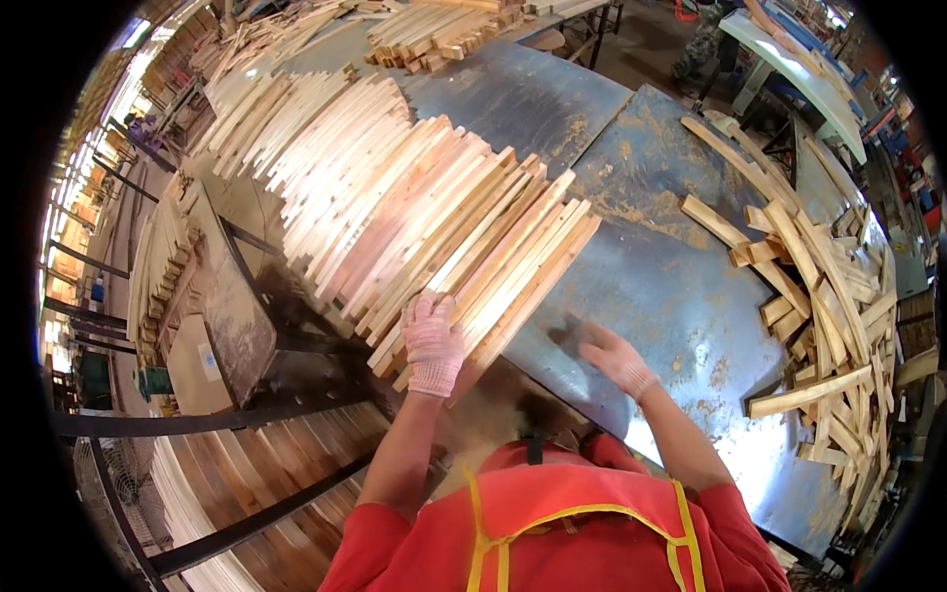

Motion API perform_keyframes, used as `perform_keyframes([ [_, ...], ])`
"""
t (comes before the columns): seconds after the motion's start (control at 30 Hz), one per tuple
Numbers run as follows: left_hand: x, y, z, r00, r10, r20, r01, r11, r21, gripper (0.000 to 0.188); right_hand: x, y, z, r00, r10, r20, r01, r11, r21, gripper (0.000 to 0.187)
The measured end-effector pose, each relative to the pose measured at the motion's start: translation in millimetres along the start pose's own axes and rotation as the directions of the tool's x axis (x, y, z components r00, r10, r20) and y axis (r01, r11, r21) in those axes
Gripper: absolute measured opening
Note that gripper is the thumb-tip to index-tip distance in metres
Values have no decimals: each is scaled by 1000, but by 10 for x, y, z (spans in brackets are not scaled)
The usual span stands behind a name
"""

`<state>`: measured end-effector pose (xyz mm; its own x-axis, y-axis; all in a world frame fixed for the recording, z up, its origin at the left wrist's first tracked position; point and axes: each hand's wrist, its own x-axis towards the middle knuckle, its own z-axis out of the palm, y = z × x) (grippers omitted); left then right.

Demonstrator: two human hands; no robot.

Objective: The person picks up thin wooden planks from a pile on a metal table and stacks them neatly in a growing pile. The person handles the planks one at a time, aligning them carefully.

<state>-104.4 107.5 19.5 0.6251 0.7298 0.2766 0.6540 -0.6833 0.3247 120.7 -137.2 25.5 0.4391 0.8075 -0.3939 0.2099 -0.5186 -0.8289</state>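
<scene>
A long row of pale wooden strips [395, 212] lies side by side on the metal table [651, 286], running from the far left toward me. My left hand [432, 345], in a pinkish knitted glove, is on the near ends of the closest strips, its fingers bent over them. The undersides of those fingers are hidden. To the right of the row, my right hand [617, 362], also gloved, is over the bare metal surface. Its fingers reach out to the left, slightly blurred, and nothing shows in them.
Curved and short wood pieces [824, 306] lie in a loose heap along the table's right side. Another stack of strips [444, 35] stands at the far end. Black metal bars [227, 419] and dark-faced boards [266, 483] are low on my left. A machine table [789, 69] stands far right.
</scene>
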Motion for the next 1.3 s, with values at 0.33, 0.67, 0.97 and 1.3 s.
perform_keyframes([
  [0.33,1103,-1040,-350,973,-227,25,229,969,-97,17,-1704,2291,-1150,729,447,-519,16,746,666,71],
  [0.67,1423,-2269,-11,876,-432,213,256,792,554,55,-2812,2605,-2023,-1,531,-847,-433,763,479,71],
  [0.97,918,506,318,958,267,105,-163,808,-566,59,-2093,3180,-2058,67,671,-739,629,546,553,26],
  [1.3,-396,3333,1221,642,608,467,-685,728,-6,88,-1683,1529,-3728,643,-53,-764,-271,917,-292,65],
])
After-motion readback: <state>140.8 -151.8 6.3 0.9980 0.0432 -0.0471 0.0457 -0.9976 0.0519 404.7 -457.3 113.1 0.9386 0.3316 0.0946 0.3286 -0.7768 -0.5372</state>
